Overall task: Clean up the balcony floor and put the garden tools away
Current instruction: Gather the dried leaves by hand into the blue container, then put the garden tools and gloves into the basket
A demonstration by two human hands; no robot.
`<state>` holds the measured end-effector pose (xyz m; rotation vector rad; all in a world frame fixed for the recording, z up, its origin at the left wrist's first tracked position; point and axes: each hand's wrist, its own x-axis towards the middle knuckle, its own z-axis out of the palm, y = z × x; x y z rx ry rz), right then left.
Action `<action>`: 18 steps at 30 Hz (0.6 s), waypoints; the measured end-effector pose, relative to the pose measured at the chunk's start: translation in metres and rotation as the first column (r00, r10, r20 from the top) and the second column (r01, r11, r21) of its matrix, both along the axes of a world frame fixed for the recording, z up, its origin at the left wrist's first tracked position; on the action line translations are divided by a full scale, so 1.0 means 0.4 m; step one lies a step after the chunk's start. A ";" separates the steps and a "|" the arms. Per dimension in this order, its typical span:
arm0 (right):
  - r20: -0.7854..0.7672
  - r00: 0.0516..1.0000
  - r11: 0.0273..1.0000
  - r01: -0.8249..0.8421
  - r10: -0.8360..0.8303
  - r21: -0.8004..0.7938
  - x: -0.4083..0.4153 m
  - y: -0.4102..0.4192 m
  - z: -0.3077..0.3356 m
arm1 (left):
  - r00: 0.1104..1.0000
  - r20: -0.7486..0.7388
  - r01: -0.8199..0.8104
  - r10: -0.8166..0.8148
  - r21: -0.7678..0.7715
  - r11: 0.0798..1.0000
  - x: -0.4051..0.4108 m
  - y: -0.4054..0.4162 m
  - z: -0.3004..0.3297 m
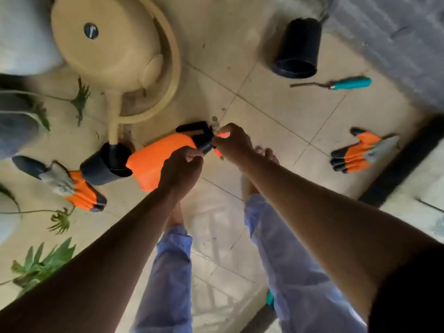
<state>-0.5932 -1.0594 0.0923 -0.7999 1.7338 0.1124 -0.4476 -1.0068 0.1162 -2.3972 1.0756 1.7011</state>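
Observation:
I hold an orange spray bottle [153,159] with a black pump head above the tiled floor. My left hand [180,168] grips the bottle near its neck. My right hand [231,143] pinches the orange nozzle at the black head. A beige watering can [113,51] lies on the floor behind it, its spout ending in a black pot [101,169]. Orange and grey gloves lie at the left [74,186] and at the right [360,152]. A teal-handled hand tool [348,84] lies at the upper right, below a black pot [299,49] on its side.
Green plant leaves [40,263] reach in from the left edge, with pale planters [21,37] behind them. A dark door track [408,162] runs along the right. Bits of soil [213,120] dot the tiles near the bottle. My legs and bare feet stand below my hands.

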 end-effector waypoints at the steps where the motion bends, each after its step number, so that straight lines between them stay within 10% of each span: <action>1: -0.044 0.996 0.996 0.082 -0.081 0.024 0.016 0.001 -0.041 | 1.000 0.022 -0.017 0.017 -0.005 1.000 0.006 0.010 -0.028; 5: -0.240 0.928 0.937 0.322 -0.284 0.137 0.047 0.016 -0.175 | 0.991 0.046 -0.123 0.127 -0.073 0.990 0.029 0.040 -0.099; 10: 0.008 0.907 0.800 0.366 -0.420 0.476 0.051 0.046 -0.244 | 0.983 0.065 -0.160 0.170 -0.143 0.977 0.067 0.068 -0.127; 18: 0.178 0.844 0.803 0.387 -0.507 0.453 0.037 0.055 -0.249 | 0.993 0.055 -0.090 0.101 -0.168 0.982 0.095 0.061 -0.084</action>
